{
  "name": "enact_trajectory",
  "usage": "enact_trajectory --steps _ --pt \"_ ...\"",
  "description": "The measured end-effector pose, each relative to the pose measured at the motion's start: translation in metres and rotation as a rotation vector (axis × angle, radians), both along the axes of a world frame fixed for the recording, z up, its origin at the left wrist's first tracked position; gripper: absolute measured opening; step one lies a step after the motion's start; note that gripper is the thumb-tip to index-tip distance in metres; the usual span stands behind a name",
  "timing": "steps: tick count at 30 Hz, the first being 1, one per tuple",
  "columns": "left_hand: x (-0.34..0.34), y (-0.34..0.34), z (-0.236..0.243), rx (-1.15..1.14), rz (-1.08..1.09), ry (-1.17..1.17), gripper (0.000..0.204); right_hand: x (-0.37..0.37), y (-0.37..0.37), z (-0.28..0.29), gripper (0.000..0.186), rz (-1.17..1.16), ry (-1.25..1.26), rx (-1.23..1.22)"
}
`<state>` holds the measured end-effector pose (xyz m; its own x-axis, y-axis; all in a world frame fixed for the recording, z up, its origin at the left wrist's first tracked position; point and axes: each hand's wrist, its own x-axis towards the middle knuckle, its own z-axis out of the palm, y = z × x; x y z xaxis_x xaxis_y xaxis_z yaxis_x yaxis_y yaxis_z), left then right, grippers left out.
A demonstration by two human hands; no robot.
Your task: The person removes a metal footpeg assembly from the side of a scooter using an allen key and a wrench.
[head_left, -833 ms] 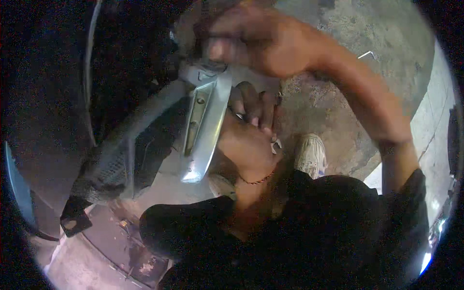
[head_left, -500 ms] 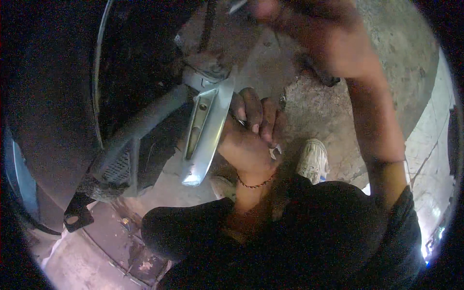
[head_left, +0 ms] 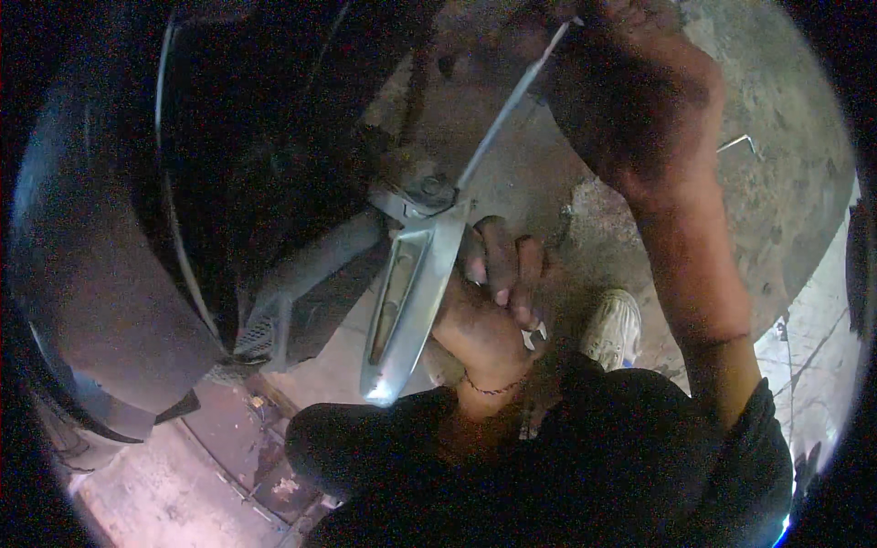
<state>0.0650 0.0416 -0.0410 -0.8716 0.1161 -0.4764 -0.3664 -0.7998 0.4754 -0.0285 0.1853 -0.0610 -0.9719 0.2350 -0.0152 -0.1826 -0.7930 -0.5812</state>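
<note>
A silver footrest bracket (head_left: 425, 297) with a long slot hangs from a dark vehicle (head_left: 251, 119). Behind it, my left hand (head_left: 484, 306) is closed on a small open-ended wrench (head_left: 534, 336). My right hand (head_left: 639, 110), in shadow at the top, grips the upper end of a thin metal rod (head_left: 512, 100), whose lower end reaches the bolt (head_left: 429, 187) at the bracket's top. The exact grip of its fingertips is dim.
An L-shaped metal key (head_left: 740, 142) lies on the stained concrete floor (head_left: 776, 210) at the right, which meets pale tiles (head_left: 813, 329). My white shoe (head_left: 612, 329) is below my right arm. A perforated dark metal part (head_left: 256, 338) is at lower left.
My right hand has moved up and rightward from over the bracket's top, and the rod now shows between them. The bracket and my left hand appear slightly lower in view.
</note>
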Motion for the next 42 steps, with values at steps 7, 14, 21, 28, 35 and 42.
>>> enact_trajectory --steps 7,14,21,28,35,42 --pt "-0.003 0.010 0.014 -0.413 0.143 -0.387 0.039 0.012 0.006 0.016 0.030 -0.066 -0.193 0.210" --pt "0.008 0.014 0.016 -0.468 0.200 -0.455 0.033 0.016 0.015 0.013 0.027 0.198 -0.293 0.029" --pt "0.012 -0.008 -0.008 -0.077 0.028 -0.075 0.030 0.043 -0.018 0.029 0.033 0.172 -0.172 0.923" --pt "0.004 -0.017 0.023 0.332 -0.184 -0.005 0.027 0.074 -0.042 0.062 0.028 0.169 -0.010 1.010" --pt "0.006 -0.031 0.028 0.278 -0.181 -0.125 0.027 0.095 -0.058 0.059 0.023 0.025 -0.101 1.204" --pt "0.001 -0.054 0.040 0.632 -0.333 -0.124 0.028 0.100 -0.065 0.072 0.024 -0.085 -0.066 1.239"
